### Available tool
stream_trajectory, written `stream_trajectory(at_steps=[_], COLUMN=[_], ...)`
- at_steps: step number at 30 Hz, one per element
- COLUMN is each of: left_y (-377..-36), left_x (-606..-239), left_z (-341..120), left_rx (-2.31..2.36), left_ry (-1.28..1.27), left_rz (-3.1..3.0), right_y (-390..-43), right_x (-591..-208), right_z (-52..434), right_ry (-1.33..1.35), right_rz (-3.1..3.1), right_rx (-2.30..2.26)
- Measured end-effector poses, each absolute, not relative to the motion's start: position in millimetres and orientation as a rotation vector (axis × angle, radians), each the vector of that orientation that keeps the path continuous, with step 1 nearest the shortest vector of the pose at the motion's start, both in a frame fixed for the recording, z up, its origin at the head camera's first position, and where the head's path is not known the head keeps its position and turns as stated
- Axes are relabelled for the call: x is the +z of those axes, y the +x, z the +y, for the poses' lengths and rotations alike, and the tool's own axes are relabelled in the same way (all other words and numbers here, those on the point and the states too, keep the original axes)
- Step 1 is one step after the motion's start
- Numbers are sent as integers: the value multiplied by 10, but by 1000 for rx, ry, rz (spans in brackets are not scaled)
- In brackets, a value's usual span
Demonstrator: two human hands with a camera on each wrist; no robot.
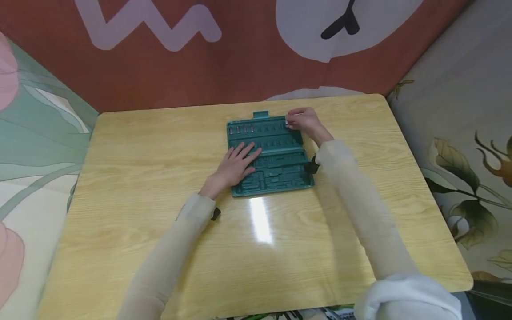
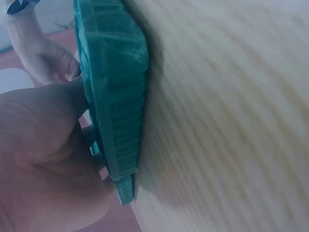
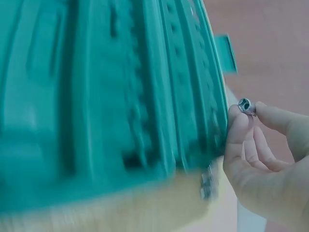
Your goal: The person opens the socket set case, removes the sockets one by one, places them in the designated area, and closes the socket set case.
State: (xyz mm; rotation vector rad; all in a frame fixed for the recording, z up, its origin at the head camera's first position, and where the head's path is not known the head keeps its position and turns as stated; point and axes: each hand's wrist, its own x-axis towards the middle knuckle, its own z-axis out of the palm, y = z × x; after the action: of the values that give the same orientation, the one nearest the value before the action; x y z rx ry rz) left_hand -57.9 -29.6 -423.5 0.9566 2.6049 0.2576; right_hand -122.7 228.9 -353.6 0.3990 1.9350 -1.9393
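Note:
An unfolded green plastic tool case [image 1: 284,183] lies on the table, its moulded slots facing up. Across its left edge rests my left hand [image 1: 235,166], fingers spread and straight. My right hand [image 1: 305,121] is at the case's far right corner. Between thumb and fingertips it pinches a small metal socket [image 3: 245,105], whose hollow end shows in the right wrist view. Several small metal bits or sockets [image 1: 245,130] sit in a row in the far half, at the left. In the left wrist view, the case's side wall [image 2: 123,96] stands beside the left hand.
The case lies on a wood-grain table [image 1: 152,178] near its back edge. A latch tab [image 1: 261,114] sticks out from the case's far side. A shiny metal piece [image 3: 206,186] shows blurred by the case's corner. Patterned cloths [image 1: 240,71] hang behind and beside the table.

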Motion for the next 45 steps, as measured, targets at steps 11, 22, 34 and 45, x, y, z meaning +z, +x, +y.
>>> stream_trajectory(at_steps=[11,22,34,45], left_y=[-515,-467,-418,-404], left_x=[-4129,-4123,-4125,-4090], left_z=[-309,-282,-242,-158], left_rx=[281,290,305,291], left_ry=[992,983,937,929], left_rz=[2626,2638,2628,2622], right_y=[-1460,-1375,-1352,-1259], right_x=[-4031,-4165,-4104,-4139], right_z=[2862,2999,2947,2962], right_ry=[642,658,623,534], right_rz=[2271,2505,2591,2790], right_rx=[-1846,-1592,-1379,-1201])
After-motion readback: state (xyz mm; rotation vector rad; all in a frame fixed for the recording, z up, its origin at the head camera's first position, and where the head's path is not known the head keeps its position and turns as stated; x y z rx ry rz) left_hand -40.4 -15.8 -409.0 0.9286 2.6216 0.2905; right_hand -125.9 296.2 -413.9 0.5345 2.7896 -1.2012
